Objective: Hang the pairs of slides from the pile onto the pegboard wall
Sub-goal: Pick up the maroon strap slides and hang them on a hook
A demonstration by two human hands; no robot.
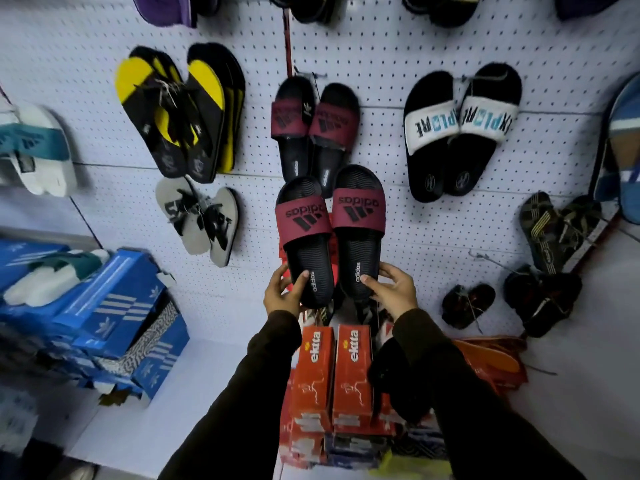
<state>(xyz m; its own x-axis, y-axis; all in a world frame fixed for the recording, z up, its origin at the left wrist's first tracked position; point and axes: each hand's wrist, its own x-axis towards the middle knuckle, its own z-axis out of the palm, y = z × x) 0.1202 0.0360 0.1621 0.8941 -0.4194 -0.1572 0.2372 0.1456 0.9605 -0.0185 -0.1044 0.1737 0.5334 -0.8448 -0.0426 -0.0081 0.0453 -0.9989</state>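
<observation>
Maroon-strapped black slides at frame centre, held side by side, toes up, against the white pegboard [398, 46]. Left slide [306, 237] gripped at the heel by the left hand [282, 292], thumb over the footbed. Right slide [358, 226] gripped likewise at the heel by the right hand [393, 289]. Just above, overlapped at the heels, a matching hung pair [317, 129]. Upper left, yellow flip-flops [180, 112]; upper right, white-strapped slides [460, 133]. Below the hands, orange boxes [332, 372]; lower left, blue boxes [114, 323].
</observation>
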